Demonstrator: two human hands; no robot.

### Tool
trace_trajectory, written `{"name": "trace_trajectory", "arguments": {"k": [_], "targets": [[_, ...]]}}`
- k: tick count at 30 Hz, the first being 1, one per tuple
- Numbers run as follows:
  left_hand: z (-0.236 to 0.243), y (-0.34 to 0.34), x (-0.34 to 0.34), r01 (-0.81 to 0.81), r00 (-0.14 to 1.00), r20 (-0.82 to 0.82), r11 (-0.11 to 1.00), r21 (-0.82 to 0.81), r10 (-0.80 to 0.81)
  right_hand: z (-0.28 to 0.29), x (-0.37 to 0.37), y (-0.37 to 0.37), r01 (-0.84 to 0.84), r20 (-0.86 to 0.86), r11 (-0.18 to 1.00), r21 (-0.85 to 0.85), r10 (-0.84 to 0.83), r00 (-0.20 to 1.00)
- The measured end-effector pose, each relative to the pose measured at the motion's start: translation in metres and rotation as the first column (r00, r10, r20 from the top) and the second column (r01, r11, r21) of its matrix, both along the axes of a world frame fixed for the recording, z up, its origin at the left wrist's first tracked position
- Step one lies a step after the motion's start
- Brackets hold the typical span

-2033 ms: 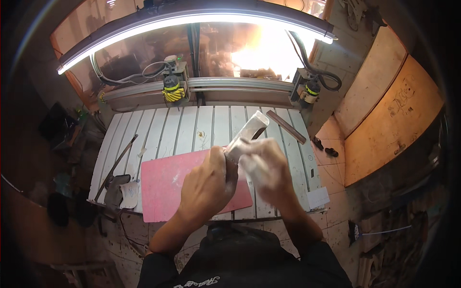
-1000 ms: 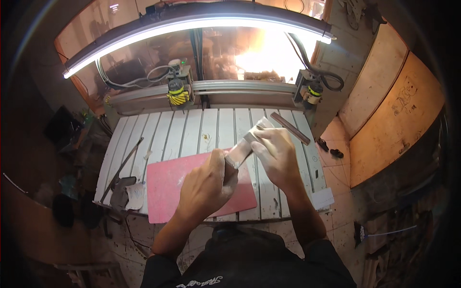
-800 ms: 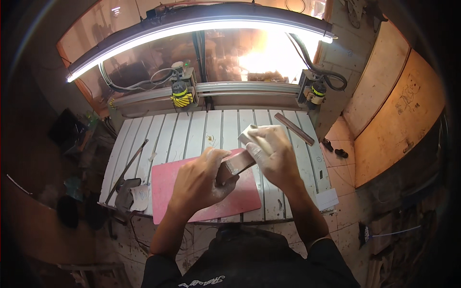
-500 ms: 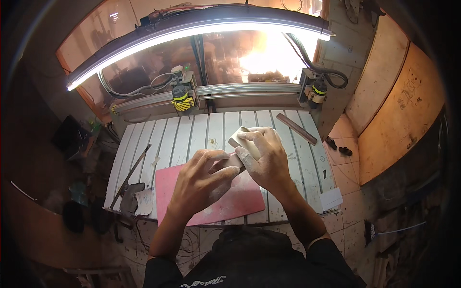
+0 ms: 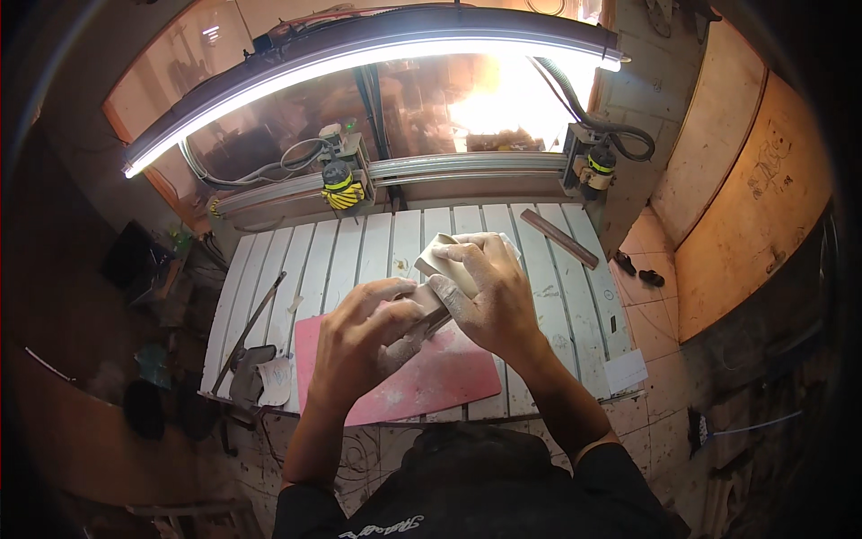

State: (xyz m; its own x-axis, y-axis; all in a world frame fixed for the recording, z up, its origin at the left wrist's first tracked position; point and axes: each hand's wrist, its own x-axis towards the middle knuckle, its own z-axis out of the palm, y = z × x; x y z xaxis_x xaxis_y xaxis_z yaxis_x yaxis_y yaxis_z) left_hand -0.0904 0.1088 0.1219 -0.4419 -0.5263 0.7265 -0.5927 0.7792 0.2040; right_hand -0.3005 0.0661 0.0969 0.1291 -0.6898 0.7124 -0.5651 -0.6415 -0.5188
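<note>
Above the pink board [image 5: 431, 382], both my hands meet in mid-air, their fingertips coated in pale dust. My left hand [image 5: 366, 328] is closed around a small brownish block [image 5: 433, 305], most of which its fingers hide. Gripped in my right hand [image 5: 492, 292] is a folded, cream-coloured sheet that looks like sandpaper [image 5: 436, 256]. The sheet lies against the far end of the block, with my right thumb close to the contact. Exactly how the block is shaped cannot be made out.
A white slatted table [image 5: 269, 260] carries a dark wooden strip [image 5: 558, 239] at far right. A clamp [image 5: 247, 377] and paper piece [image 5: 275, 382] lie at the left edge, another paper [image 5: 625, 370] at the right. Behind runs a metal rail [image 5: 467, 169] with two machine heads, under a tube light [image 5: 377, 67].
My hands have shifted slightly left, still holding the block and the folded sheet. The table appears a little further right in the picture.
</note>
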Motion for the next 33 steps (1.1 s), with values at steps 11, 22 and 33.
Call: {"name": "trace_trajectory", "arguments": {"k": [11, 22, 33], "targets": [[-0.001, 0.002, -0.016, -0.270, 0.963, 0.126, 0.882, 0.387, 0.240, 0.019, 0.011, 0.034, -0.291, 0.275, 0.957, -0.018, 0.284, 0.918], [0.008, -0.008, -0.029, -0.274, 0.961, 0.129, 0.805, 0.527, 0.243, 0.010, -0.003, 0.014, -0.176, 0.302, 0.959, 0.223, 0.104, 0.947], [0.006, -0.005, -0.030, -0.252, 0.968, 0.134, 0.838, 0.484, 0.214, 0.020, -0.004, 0.031, -0.186, 0.194, 0.982, 0.028, 0.177, 0.965]]}}
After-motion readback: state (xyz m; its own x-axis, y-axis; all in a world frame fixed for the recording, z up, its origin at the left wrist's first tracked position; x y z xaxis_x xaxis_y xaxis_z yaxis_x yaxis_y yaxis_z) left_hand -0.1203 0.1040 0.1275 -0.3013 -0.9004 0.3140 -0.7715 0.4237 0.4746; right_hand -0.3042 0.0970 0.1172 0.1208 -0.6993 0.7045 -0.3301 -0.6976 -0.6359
